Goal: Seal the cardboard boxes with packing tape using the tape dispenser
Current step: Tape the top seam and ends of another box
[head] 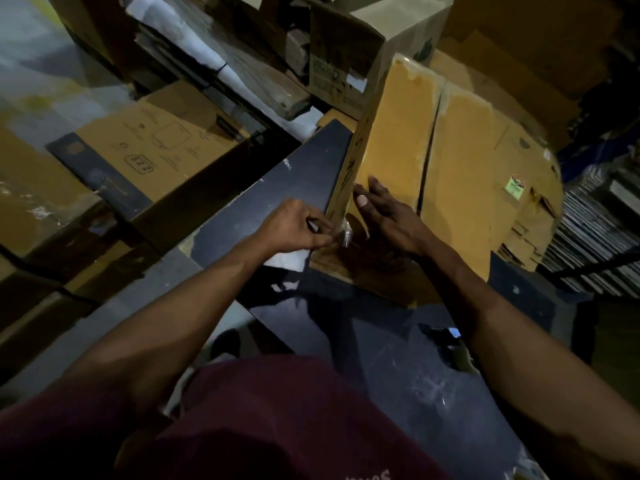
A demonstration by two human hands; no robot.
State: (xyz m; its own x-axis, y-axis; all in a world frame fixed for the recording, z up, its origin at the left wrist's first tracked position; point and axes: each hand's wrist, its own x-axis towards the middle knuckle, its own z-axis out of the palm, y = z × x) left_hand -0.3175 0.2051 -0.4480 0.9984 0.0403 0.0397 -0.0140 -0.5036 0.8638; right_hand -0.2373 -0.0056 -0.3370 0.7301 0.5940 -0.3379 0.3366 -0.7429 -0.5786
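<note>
dark tabletop [398, 358] under my arms | flattened printed carton [152, 147] beyond my left | stacked flat cardboard [519, 209] at right | my maroon shirt [270, 417]

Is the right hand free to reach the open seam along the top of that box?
Probably yes. The right hand lies flat with straight fingers on the top of the box, beside the seam, and nothing lies between them. The left hand pinches something small at the box's near corner, off to the side.
</note>
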